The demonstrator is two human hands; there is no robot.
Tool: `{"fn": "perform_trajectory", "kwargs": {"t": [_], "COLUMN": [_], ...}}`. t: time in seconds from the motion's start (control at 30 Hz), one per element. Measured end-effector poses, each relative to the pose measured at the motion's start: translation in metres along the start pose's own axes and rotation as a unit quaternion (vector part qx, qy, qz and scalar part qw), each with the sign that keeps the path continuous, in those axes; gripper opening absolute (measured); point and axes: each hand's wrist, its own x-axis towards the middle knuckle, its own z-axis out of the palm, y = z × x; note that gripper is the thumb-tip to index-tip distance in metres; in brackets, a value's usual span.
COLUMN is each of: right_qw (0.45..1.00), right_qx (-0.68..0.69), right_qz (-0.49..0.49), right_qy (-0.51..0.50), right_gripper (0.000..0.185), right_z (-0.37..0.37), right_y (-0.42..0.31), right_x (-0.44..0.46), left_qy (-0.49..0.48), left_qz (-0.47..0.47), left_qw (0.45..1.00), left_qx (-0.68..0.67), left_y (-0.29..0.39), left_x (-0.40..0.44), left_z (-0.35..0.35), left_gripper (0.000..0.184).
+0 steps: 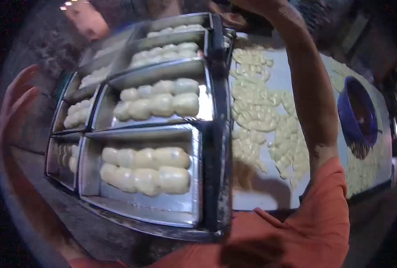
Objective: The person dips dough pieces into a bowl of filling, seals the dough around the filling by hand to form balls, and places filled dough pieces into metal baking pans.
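At the far left edge my left hand is raised beside the rack of metal pans, its fingers apart and nothing in it. My right arm reaches up over the white table, and my right hand is mostly cut off at the top edge, its fingers hidden. The nearest large pan holds two rows of smooth, pale dough balls. Behind it, another pan holds similar dough balls, and more filled pans stand farther back and along the left.
Many flattened dough pieces cover parts of the white table on the right. A blue-purple basin sits at its right side. The dark rack edge separates pans and table. Blurred skin-coloured shapes show at the top.
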Motion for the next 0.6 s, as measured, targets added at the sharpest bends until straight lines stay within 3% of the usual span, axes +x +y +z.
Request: {"fn": "perform_trajectory", "kwargs": {"t": [0.07,0.17,0.2,0.23,0.33,0.4,0.43,0.47,0.5,0.53,0.57,0.6], "right_qw": [0.990,0.944,0.940,0.893,0.822,0.789,0.831,0.827,0.850,0.869,0.870,0.880], "right_qx": [0.038,0.178,0.154,0.147,0.203,0.267,0.195,0.184,0.157,0.134,0.147,0.154], "right_qz": [0.133,0.273,0.302,0.425,0.510,0.509,0.455,0.452,0.424,0.396,0.385,0.365], "right_qy": [0.017,0.052,0.039,-0.004,-0.155,-0.215,-0.252,-0.279,-0.271,-0.263,-0.270,-0.263], "right_gripper": [0.018,0.028,0.027,0.029,0.030,0.032,0.031,0.028,0.026,0.025,0.025,0.025], "right_z": [-0.037,-0.058,-0.049,-0.055,-0.034,-0.017,-0.008,-0.005,0.000,0.006,0.008,0.011], "right_y": [-0.024,-0.042,-0.032,-0.070,-0.100,-0.121,-0.131,-0.142,-0.150,-0.158,-0.166,-0.173], "right_x": [-0.057,-0.159,-0.212,-0.231,-0.321,-0.367,-0.388,-0.396,-0.409,-0.422,-0.429,-0.435], "left_qy": [-0.043,0.018,0.033,0.033,-0.003,-0.019,-0.009,0.002,0.030,-0.079,-0.224,-0.195], "left_qz": [-0.020,-0.036,-0.052,-0.063,-0.046,-0.038,-0.052,-0.066,0.065,0.131,-0.248,-0.286], "left_qw": [0.999,0.999,0.998,0.997,0.994,0.987,0.983,0.978,0.981,0.985,0.892,0.863], "left_qx": [-0.002,-0.022,-0.027,-0.019,-0.100,-0.154,-0.174,-0.196,-0.182,-0.079,-0.305,-0.368], "left_y": [0.070,0.089,0.103,0.118,0.165,0.206,0.233,0.262,0.286,0.283,0.300,0.311], "left_x": [-0.063,-0.155,-0.190,-0.218,-0.302,-0.351,-0.363,-0.365,-0.348,-0.350,-0.346,-0.354], "left_z": [-0.018,-0.022,-0.017,-0.008,0.035,0.079,0.114,0.151,0.180,0.193,0.222,0.259], "left_gripper": [0.051,0.048,0.050,0.050,0.051,0.052,0.055,0.060,0.035,0.035,0.035,0.036]}}
